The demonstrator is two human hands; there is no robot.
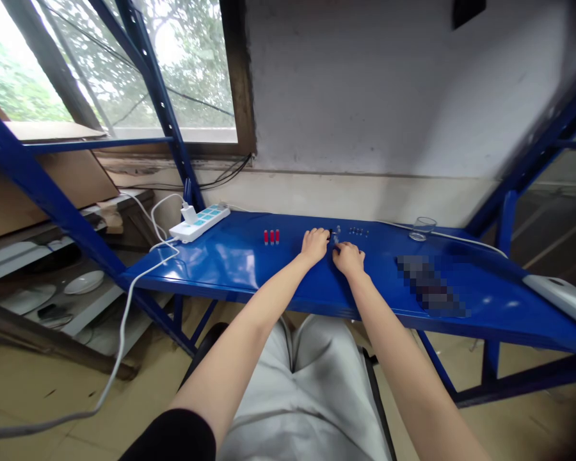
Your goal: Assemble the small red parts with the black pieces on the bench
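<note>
Near the middle of the blue table [230, 256], my left hand [315, 244] is closed, its fingers curled. A small dark piece [330, 234] shows at its fingertips; its kind is too small to tell. Just to the right, my right hand [349, 257] rests low with its fingers drawn together, and anything in them is hidden. Small clear pieces [337, 231] stand between and just beyond the hands. Farther right is a row of several tiny parts [359, 232]. To the left stand three red tubes with pale ends [271, 237], apart from both hands.
A white power strip [201, 222] with a plugged-in cable lies at the table's left end. A clear glass [422, 228] is at the back right, beside a white cable. A blurred-out dark object [429, 285] lies nearer. Blue shelf posts frame both sides.
</note>
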